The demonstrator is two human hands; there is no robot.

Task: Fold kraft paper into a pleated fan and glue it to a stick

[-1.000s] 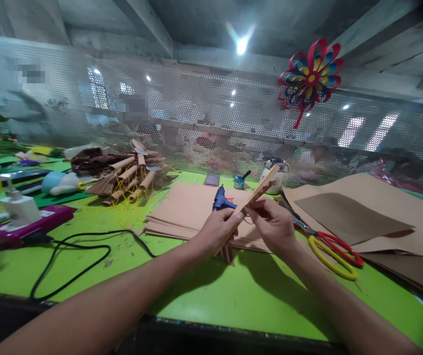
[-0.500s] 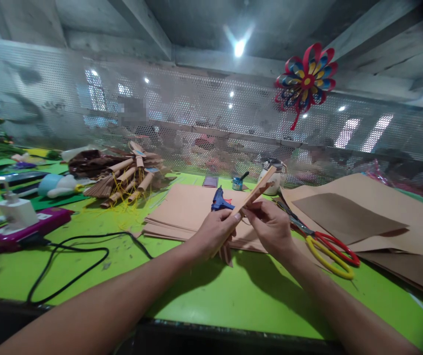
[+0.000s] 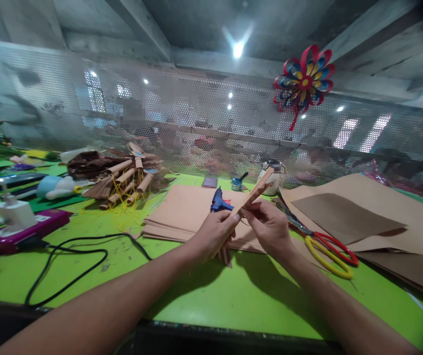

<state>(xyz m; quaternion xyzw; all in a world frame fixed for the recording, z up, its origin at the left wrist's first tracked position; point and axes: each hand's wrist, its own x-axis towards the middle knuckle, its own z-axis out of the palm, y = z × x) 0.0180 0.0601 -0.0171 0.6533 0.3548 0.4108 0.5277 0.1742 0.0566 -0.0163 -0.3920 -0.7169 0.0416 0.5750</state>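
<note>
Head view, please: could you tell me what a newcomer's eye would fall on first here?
Probably the two hands at centre, the left hand and right hand together gripping a pleated strip of brown paper above the bright green table. Next, the red, blue and yellow paper flower hanging on the mesh screen at upper right. Then the red-and-yellow scissors lying just right of the hands, beside brown paper sheets.

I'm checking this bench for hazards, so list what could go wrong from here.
1. The blue glue gun lies on the stack of brown paper just beyond the left hand; if it is hot, it may scorch the sheets or burn a finger.
2. The scissors lie beside the right hand, so a sweep of the wrist could hit the blades.
3. The black cable loops across the green table and could snag the left forearm.
</note>
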